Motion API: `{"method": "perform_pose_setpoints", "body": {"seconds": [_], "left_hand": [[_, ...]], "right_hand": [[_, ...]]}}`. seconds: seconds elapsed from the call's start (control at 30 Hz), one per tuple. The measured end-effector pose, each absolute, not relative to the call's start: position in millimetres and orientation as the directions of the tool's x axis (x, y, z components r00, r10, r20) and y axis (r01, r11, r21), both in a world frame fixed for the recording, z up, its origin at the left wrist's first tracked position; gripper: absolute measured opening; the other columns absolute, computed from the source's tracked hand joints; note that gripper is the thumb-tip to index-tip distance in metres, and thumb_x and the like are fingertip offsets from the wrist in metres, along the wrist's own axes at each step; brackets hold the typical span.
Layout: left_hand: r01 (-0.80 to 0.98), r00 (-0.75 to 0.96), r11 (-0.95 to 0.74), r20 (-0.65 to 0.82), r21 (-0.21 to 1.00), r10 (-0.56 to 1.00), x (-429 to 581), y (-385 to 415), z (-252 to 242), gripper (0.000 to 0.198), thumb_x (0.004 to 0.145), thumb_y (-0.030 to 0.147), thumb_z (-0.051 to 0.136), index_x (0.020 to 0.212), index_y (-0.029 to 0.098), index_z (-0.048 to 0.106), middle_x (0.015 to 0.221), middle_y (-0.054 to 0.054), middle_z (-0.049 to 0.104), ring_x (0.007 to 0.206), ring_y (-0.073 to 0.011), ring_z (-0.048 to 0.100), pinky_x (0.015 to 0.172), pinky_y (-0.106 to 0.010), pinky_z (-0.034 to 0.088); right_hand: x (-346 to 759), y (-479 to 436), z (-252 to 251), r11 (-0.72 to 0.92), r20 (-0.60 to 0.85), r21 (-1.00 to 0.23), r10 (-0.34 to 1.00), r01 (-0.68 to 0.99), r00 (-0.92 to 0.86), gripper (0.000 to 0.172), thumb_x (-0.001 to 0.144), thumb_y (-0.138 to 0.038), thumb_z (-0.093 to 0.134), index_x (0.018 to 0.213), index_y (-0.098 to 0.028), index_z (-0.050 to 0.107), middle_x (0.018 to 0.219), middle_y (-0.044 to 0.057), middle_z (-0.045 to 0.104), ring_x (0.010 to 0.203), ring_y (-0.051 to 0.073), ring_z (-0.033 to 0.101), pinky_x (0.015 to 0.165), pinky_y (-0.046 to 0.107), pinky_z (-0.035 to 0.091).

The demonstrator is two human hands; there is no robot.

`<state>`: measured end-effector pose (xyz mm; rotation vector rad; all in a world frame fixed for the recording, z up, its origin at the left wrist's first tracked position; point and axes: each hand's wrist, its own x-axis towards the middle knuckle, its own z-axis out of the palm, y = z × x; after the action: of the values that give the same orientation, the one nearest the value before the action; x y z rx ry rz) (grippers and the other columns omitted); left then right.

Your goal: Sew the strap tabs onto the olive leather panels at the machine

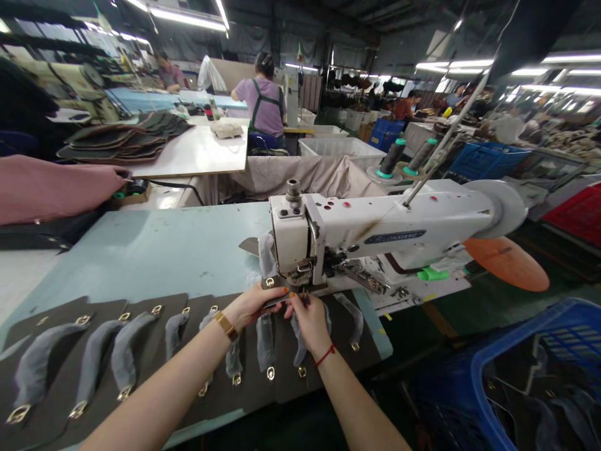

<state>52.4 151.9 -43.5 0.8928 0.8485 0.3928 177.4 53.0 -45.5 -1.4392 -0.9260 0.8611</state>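
Observation:
At the needle end of a white sewing machine point(375, 219), my left hand point(263, 302) grips the edge of a dark panel point(277, 299), thumb on top. This panel has a gold buckle point(269, 283) and a strap in translucent wrap point(267, 255) that stands up beside the machine head. Close by, my right hand point(307, 319) is closed, its fingertips at the panel's edge under the machine head. What it pinches is hidden; something small and dark shows by its fingers. Beneath both hands lie overlapping dark panels point(154, 369) with wrapped straps and gold buckles.
A light blue tabletop point(178, 250) carries the machine. Blue basket point(483, 376) at lower right holds more dark panels. Two thread cones point(392, 160) stand behind the machine. Stacked panels point(122, 141) lie on a white table at left. A person in purple point(265, 103) sits beyond.

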Motion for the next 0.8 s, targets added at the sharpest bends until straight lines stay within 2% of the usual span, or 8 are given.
{"method": "perform_pose_setpoints", "body": {"seconds": [0.4, 0.57, 0.7, 0.8], "left_hand": [[0.014, 0.616, 0.555, -0.444, 0.832, 0.651, 55, 152, -43, 0.022, 0.065, 0.029, 0.08, 0.075, 0.013, 0.07, 0.069, -0.003, 0.069, 0.049, -0.0062, 0.054, 0.049, -0.016, 0.043], [0.022, 0.618, 0.533, -0.43, 0.846, 0.658, 56, 157, -42, 0.022, 0.066, 0.029, 0.079, 0.078, 0.013, 0.07, 0.072, -0.004, 0.07, 0.05, -0.0071, 0.054, 0.048, -0.017, 0.042], [0.018, 0.624, 0.494, -0.396, 0.869, 0.674, 55, 161, -42, 0.027, 0.066, 0.032, 0.079, 0.083, 0.013, 0.071, 0.077, -0.007, 0.071, 0.054, -0.0101, 0.056, 0.046, -0.018, 0.041], [0.026, 0.626, 0.475, -0.385, 0.88, 0.678, 55, 164, -45, 0.026, 0.065, 0.032, 0.079, 0.08, 0.013, 0.07, 0.073, -0.006, 0.07, 0.051, -0.0095, 0.054, 0.044, -0.017, 0.039]], "right_hand": [[179, 56, -47, -0.018, 0.007, -0.998, 0.914, 0.057, 0.405, 0.044, 0.091, -0.036, 0.048, 0.054, -0.019, 0.063, 0.062, 0.004, 0.069, 0.068, 0.016, 0.068, 0.073, 0.024, 0.048], [178, 59, -43, -0.043, -0.003, -0.995, 0.906, 0.085, 0.422, 0.044, 0.09, -0.035, 0.049, 0.051, -0.02, 0.062, 0.058, 0.003, 0.068, 0.069, 0.017, 0.068, 0.074, 0.025, 0.048], [178, 60, -41, -0.056, -0.004, -0.992, 0.905, 0.11, 0.425, 0.045, 0.09, -0.035, 0.049, 0.05, -0.021, 0.062, 0.063, 0.004, 0.071, 0.075, 0.019, 0.069, 0.078, 0.026, 0.047], [178, 60, -42, -0.074, -0.013, -0.989, 0.904, 0.126, 0.427, 0.044, 0.089, -0.033, 0.048, 0.05, -0.021, 0.062, 0.067, 0.004, 0.072, 0.076, 0.019, 0.068, 0.078, 0.026, 0.047]]}}
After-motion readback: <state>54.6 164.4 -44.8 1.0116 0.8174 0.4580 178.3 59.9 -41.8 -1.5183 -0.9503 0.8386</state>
